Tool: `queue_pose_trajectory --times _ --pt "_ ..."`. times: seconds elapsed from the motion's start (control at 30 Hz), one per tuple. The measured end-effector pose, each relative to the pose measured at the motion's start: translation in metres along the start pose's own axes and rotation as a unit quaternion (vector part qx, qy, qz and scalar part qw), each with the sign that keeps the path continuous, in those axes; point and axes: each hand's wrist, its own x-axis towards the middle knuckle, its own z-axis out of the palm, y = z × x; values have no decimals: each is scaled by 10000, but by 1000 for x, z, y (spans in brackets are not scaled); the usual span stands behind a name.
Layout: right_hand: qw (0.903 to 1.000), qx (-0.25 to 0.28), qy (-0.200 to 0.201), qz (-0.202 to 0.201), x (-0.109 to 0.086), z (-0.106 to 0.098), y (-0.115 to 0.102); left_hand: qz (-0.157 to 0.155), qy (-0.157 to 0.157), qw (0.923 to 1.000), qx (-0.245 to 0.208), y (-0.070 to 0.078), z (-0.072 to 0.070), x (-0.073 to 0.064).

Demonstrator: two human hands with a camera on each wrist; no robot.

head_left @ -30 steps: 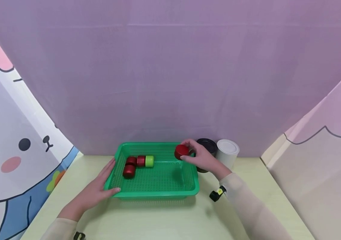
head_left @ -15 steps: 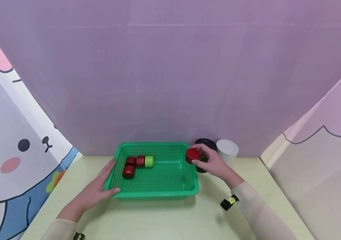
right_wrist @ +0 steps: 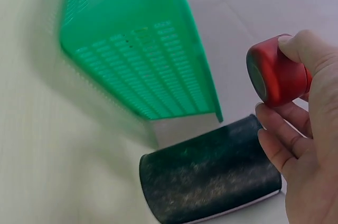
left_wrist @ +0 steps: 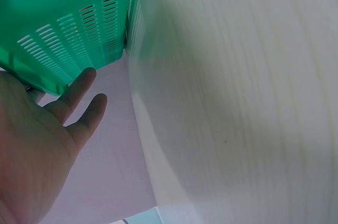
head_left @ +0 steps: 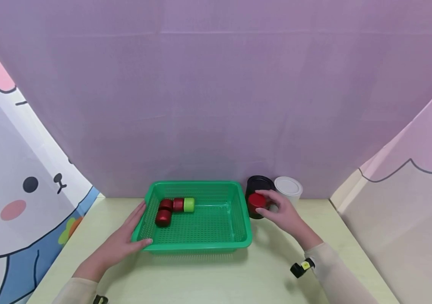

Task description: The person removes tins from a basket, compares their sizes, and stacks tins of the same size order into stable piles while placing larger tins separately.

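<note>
In the head view my left hand (head_left: 126, 240) rests at the left side of a green plastic basket (head_left: 200, 245), its thumb over the front left rim. Two straight fingers (left_wrist: 87, 121) stand out below the rim in the left wrist view. My right hand (head_left: 286, 214) pinches a small round red tin (head_left: 256, 202) between thumb and fingers, just right of the basket. Behind that tin stands a black canister (head_left: 260, 182), partly hidden by it; the tin looks raised in the right wrist view. Inside the basket lie several red tins (head_left: 163, 218) and a light green one (head_left: 189, 204).
A white canister (head_left: 288, 185) with a white lid stands right of the black one, partly behind my right hand. The pale wooden table (head_left: 200, 278) extends in front of the basket. A purple cloth wall (head_left: 216, 105) rises directly behind, with printed panels at both sides.
My right hand has carried the red tin rightward and slightly down, from above the basket's right end to in front of the black canister. The left hand and basket have stayed put.
</note>
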Motion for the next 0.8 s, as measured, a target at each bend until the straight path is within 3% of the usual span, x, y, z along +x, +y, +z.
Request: queue_pose_trajectory --times 0.33,0.57,0.8 --pt "9984 -349 375 -229 -18 -2 19 33 37 10000 25 1 0 0" --pt "9947 -844 582 -57 -31 1 33 7 26 10000 21 1 0 0" --pt "9933 -934 680 -73 -39 9 40 -1 24 10000 9 0 0 0"
